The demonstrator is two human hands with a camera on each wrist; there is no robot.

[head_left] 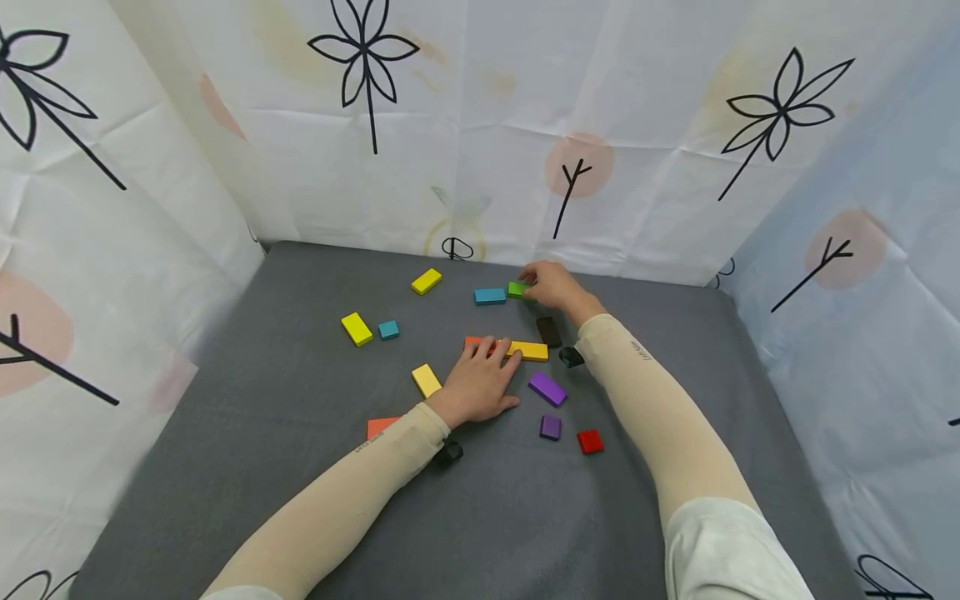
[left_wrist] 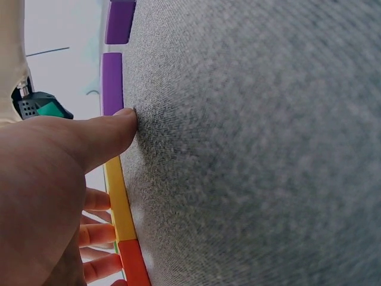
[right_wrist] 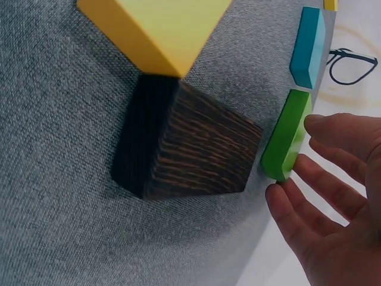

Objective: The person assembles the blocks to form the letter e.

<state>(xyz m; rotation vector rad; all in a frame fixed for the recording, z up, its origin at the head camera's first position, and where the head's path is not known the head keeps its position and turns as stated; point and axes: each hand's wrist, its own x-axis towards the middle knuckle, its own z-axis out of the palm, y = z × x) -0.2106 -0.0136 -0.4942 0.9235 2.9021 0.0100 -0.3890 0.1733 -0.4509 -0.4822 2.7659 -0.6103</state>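
My left hand (head_left: 480, 383) rests with loosely spread fingers over the row made by an orange block (head_left: 471, 341) and an amber-yellow block (head_left: 534, 352), laid end to end. In the left wrist view its fingertips meet these two, and the thumb is out to the side near a purple block (left_wrist: 112, 83). My right hand (head_left: 555, 287) is at the back of the table beside a green block (right_wrist: 287, 137). Its thumb and fingers lie along the green block's far side without closing round it. A dark brown wood-grained block (right_wrist: 205, 149) sits nearer, by the amber-yellow block's end.
A blue block (head_left: 490, 297) lies left of the green one. Yellow blocks, one being (head_left: 357, 329), and a small blue block (head_left: 388, 330) lie farther left. Small purple (head_left: 551, 427) and red (head_left: 591, 442) blocks lie in front. Patterned curtains (head_left: 480, 183) border the grey table (head_left: 600, 533).
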